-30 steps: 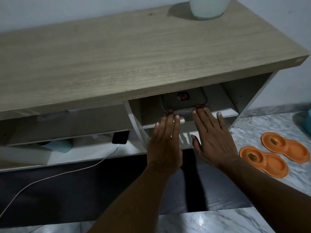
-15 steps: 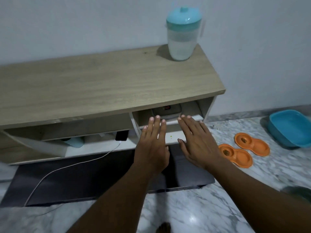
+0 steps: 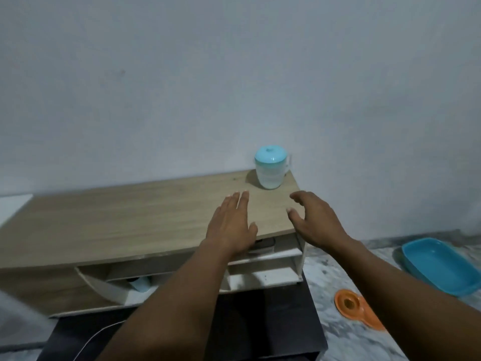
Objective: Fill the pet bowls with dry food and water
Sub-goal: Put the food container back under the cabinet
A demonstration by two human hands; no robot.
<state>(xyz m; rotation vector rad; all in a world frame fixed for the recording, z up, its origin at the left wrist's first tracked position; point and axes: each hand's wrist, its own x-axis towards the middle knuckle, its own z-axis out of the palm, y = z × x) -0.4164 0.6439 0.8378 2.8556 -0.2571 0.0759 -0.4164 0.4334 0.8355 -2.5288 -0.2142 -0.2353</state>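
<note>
A: What takes up most of the floor?

B: A wood-topped cabinet [image 3: 130,225] against the wall, with open shelves below. A dark mat [image 3: 260,321] lies at its 6 o'clock.

A: And to the side?

B: A blue plastic tub [image 3: 440,267] sits on the marble floor [image 3: 335,269], at 4 o'clock from the right hand [image 3: 317,222].

A: Are the hands gripping anything?

B: No. The left hand [image 3: 231,227] is flat with straight fingers over the cabinet top. The right is spread wide and loosely bent at the cabinet's right end. Both hold nothing.

A: Where is the water?

B: A clear pitcher with a teal lid [image 3: 270,173] stands on the top's far right corner, at 1 o'clock from the left hand and 11 o'clock from the right, apart from both.

A: The bowl?

B: An orange double pet bowl [image 3: 356,308] lies on the floor at 5 o'clock from the right hand, well apart and partly hidden by the forearm.
</note>
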